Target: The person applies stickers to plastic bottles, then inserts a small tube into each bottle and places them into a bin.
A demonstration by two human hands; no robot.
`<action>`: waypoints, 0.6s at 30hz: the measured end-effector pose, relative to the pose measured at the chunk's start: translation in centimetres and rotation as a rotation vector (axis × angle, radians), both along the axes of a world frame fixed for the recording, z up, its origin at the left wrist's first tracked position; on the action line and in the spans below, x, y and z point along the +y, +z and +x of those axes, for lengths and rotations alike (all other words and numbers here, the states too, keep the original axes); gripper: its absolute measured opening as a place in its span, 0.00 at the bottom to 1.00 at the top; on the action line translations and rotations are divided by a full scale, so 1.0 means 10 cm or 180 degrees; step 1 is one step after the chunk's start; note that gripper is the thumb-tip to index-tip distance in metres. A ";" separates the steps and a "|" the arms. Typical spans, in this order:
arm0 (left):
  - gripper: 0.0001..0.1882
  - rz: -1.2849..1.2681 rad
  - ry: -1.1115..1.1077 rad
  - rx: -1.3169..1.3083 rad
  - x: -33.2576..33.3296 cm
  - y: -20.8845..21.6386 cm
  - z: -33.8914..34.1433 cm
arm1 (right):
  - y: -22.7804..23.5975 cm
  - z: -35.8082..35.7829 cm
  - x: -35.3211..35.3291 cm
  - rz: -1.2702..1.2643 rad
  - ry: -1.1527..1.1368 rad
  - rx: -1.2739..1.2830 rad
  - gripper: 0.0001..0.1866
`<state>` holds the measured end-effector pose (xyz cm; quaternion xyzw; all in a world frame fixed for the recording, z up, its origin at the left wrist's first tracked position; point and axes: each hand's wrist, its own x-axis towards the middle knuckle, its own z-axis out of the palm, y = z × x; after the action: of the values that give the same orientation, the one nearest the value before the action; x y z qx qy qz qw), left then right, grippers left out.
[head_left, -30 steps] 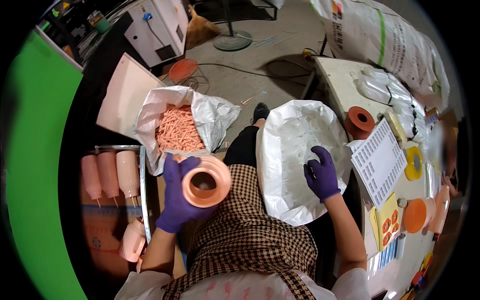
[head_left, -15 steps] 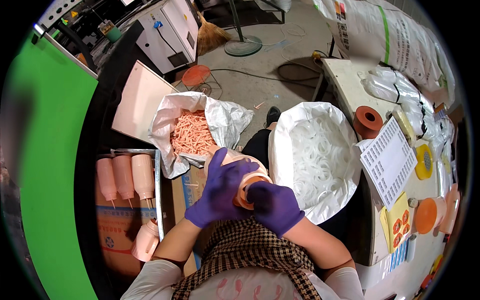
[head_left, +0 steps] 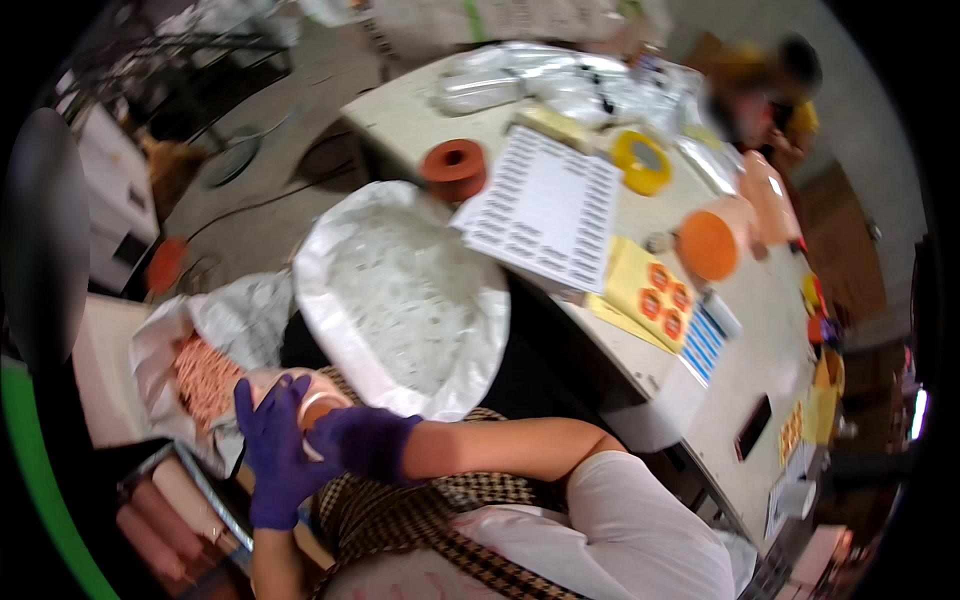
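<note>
A peach plastic bottle (head_left: 328, 386) is held low in front of my body at the lower left. My left hand (head_left: 280, 455), in a purple glove, wraps round its side with some fingers spread. Over the bottle's open end, where an orange-brown rim shows, my gloved right hand (head_left: 365, 440) is closed. Blur and the glove hide its fingertips, so anything pinched there is out of sight. Just beyond the bottle lies a white sack of small peach sticks (head_left: 205, 380). A second white sack (head_left: 490, 330) holds many clear plastic rings.
On the table (head_left: 400, 105) to my right are a red-brown roll (head_left: 453, 170), a printed sheet (head_left: 550, 205), yellow sticker sheets (head_left: 640, 290), yellow tape (head_left: 642, 162) and a phone (head_left: 753, 428). A box at lower left holds pink bottles (head_left: 150, 530). Another person (head_left: 765, 100) appears blurred beyond the table.
The view has swung to the right, so the table fills more of it and my hands sit further left. Both hands remain at the bottle; my right forearm now reaches across.
</note>
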<state>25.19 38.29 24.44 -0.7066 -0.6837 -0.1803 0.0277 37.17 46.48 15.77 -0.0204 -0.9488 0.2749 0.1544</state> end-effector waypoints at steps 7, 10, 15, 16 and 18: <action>0.21 -0.0009 -0.1371 0.0992 0.09 0.11 0.39 | 0.97 2.22 0.63 -0.0760 -0.1425 0.1666 0.18; 0.18 -0.0099 -0.2213 0.0998 0.27 -0.07 0.59 | 0.74 3.42 0.78 0.0343 -0.3924 0.1469 0.15; 0.16 0.0089 -0.2626 0.0584 0.57 -0.50 0.82 | 0.33 4.77 0.93 0.0415 -0.5060 0.0261 0.23; 0.16 0.0087 -0.2639 0.0579 0.60 -0.49 0.82 | 0.30 4.85 0.92 -0.0501 -0.5076 0.0319 0.22; 0.18 0.0091 -0.2617 0.0651 0.64 -0.46 0.84 | 0.25 4.93 0.96 -0.0086 -0.5072 0.0154 0.19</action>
<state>33.55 44.67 19.88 -0.9343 -0.3360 -0.1148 0.0310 86.51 56.12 18.23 -0.6885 -0.6417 0.0937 0.3248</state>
